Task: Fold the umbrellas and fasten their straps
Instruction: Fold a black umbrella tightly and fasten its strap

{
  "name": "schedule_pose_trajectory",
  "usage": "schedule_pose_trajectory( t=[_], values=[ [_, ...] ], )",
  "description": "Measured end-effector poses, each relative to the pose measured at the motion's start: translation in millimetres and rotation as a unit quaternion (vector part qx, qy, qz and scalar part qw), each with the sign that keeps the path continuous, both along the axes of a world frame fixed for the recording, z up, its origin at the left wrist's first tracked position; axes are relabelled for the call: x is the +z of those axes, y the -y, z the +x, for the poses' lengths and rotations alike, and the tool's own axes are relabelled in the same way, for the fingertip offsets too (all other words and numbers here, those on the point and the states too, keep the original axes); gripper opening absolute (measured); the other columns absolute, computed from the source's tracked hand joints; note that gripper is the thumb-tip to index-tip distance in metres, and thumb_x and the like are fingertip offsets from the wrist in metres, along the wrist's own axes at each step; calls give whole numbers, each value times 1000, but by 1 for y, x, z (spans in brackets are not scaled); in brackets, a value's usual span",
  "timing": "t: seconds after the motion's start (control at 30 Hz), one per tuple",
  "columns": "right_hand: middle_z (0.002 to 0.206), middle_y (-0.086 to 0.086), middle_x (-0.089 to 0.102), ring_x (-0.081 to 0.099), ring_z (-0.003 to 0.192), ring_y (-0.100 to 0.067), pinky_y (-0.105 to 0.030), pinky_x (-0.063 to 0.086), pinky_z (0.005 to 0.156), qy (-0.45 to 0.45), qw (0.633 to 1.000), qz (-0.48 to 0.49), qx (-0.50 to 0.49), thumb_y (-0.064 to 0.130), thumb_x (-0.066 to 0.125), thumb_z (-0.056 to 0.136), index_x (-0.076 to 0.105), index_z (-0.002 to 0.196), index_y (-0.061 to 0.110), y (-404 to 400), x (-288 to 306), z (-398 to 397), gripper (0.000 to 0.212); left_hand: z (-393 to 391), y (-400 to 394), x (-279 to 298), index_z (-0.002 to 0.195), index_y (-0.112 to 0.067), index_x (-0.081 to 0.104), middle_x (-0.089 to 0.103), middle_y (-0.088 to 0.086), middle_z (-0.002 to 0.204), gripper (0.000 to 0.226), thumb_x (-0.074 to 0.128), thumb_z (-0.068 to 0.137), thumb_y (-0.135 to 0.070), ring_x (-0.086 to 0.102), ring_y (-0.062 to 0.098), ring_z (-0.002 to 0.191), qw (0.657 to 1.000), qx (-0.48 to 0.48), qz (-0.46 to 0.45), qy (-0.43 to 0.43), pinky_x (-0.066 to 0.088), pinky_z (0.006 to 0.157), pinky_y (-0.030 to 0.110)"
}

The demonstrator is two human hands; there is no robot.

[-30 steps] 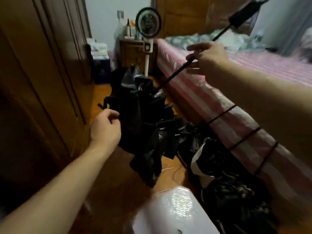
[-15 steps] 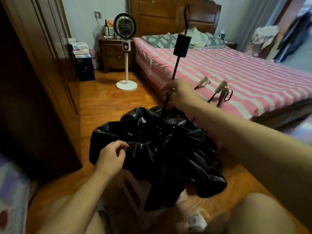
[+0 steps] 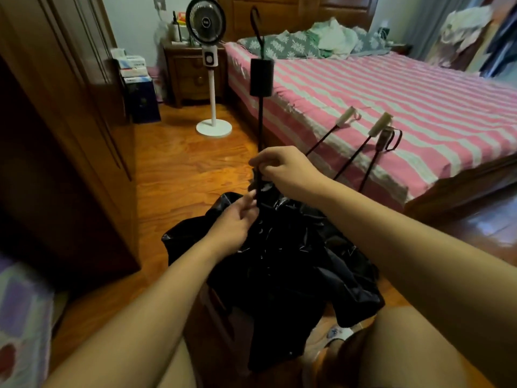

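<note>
Here the black umbrella (image 3: 279,264) sits low between the person's knees, its canopy collapsed into a loose, crumpled heap while its thin shaft (image 3: 260,127) stands nearly upright, the handle (image 3: 261,77) topmost with its wrist loop above. The right hand (image 3: 282,170) pinches the shaft just above the canopy, fingers curled round it. The left hand (image 3: 233,219) lies at the foot of the shaft where the fabric bunches, fingertips reaching toward the rod; whether they grip cloth or only touch it I cannot tell. The step in hand looks like the collapse of this one umbrella: the shaft is extended and no strap is fastened, so the task seems early. Next, I judge, the shaft must be pushed down into itself and the panels gathered and wound round it, which calls for a steady hold on the rod and a search for the strap, not visible now. Beyond, three more umbrella handles (image 3: 380,126) lean on the striped bed (image 3: 419,102), and a pedestal fan (image 3: 208,43) stands on the wooden floor (image 3: 181,163).
</note>
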State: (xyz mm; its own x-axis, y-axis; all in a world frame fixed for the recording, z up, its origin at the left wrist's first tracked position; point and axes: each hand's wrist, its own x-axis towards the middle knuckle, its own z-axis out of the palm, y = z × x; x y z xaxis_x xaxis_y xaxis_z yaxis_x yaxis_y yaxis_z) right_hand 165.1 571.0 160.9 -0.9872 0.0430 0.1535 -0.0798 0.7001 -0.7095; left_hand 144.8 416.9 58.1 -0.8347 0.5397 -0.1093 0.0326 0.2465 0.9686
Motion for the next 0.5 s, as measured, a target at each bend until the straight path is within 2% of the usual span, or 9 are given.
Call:
schedule_pose_trajectory(
  t=[0.07, 0.13, 0.2, 0.27, 0.33, 0.37, 0.43, 0.5],
  values=[
    [112, 13, 67, 62, 101, 4, -11, 47, 83, 22, 995, -97, 28, 10, 55, 103, 72, 109, 22, -12, -2, 16, 23, -13, -17, -1, 134, -18, 60, 69, -1, 119, 29, 48, 108, -17, 64, 15, 109, 1000, 3, -11, -17, 47, 107, 36],
    [115, 14, 67, 62, 103, 8, -8, 46, 88, -4, 993, -120, 1, 10, 56, 102, 71, 107, 24, -34, -15, 38, 21, -23, -22, -7, 117, -17, 66, 73, 2, 102, 20, 49, 107, -14, 69, 19, 97, 1000, 21, -10, -20, 51, 104, 47],
    [114, 10, 68, 63, 106, 1, -17, 46, 93, -27, 996, -53, -74, 13, 58, 102, 69, 105, 28, -62, -47, 66, 20, -32, -19, -17, 106, -23, 68, 75, 0, 96, 18, 51, 106, -16, 72, 22, 96, 998, 52, -7, -24, 54, 99, 51],
    [115, 9, 65, 61, 110, -8, -20, 45, 91, 15, 993, -7, -119, 21, 60, 102, 66, 111, 33, -83, -87, 101, 16, -38, -16, -23, 105, -27, 68, 77, 0, 97, 19, 51, 106, -17, 73, 23, 97, 997, 68, -4, -22, 57, 96, 52],
    [120, 12, 57, 55, 114, -6, -11, 38, 87, 116, 990, 33, -73, 37, 63, 98, 60, 129, 34, -88, -113, 125, 31, -39, -16, -24, 108, -28, 68, 77, 1, 100, 20, 51, 106, -17, 73, 23, 98, 998, 66, -3, -22, 58, 94, 51],
    [120, 14, 54, 52, 113, -4, -11, 37, 87, 154, 986, 50, -45, 42, 64, 97, 56, 135, 35, -88, -121, 129, 40, -39, -17, -25, 109, -29, 67, 77, 0, 100, 20, 51, 106, -16, 73, 22, 97, 998, 57, -4, -20, 58, 94, 51],
    [117, 12, 52, 51, 112, -8, -17, 39, 90, 170, 980, 103, -23, 42, 63, 98, 57, 138, 34, -86, -135, 126, 41, -38, -18, -27, 109, -32, 67, 77, -2, 101, 21, 52, 106, -19, 73, 21, 100, 999, 39, -10, -22, 56, 97, 53],
    [110, 6, 56, 56, 109, -18, -29, 44, 90, 150, 977, 143, -52, 31, 62, 100, 67, 129, 25, -80, -143, 115, 30, -36, -18, -26, 111, -37, 67, 76, -4, 105, 21, 53, 104, -23, 71, 19, 104, 999, 21, -12, -33, 53, 101, 54]
  ],
)
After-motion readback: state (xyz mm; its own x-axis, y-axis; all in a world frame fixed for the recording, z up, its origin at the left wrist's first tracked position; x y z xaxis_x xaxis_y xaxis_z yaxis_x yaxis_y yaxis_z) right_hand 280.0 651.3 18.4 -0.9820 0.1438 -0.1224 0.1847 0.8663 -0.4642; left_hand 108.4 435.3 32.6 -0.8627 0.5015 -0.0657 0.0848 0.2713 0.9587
